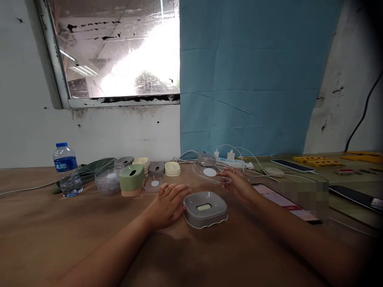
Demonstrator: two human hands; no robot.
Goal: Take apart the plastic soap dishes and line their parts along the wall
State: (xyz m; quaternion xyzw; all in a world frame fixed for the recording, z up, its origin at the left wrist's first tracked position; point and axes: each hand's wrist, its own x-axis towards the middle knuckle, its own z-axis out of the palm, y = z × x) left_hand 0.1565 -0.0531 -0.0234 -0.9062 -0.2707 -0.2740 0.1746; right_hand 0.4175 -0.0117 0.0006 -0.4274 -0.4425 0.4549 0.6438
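A person's bare forearms [110, 255] frame a glossy grey box [206, 215] on a brown tabletop [179, 263], set well in from the far edge. The left hand [169, 205], fingers loosely extended and grasping nothing, has its thumb at the box's left side. The right hand [237, 183] pinches the right rim of a clear plastic cover [209, 178] with a round white label, beyond the box. A lit-screen device [284, 203] lies beside the right forearm. To the left, toward the far edge, are a green box [131, 179], cream lids [172, 169], and stacked clear trays [104, 184]; a water bottle [66, 171] stands upright near the far left corner. A white power strip [236, 163] lies along the far edge, below blue sheeting [254, 75].
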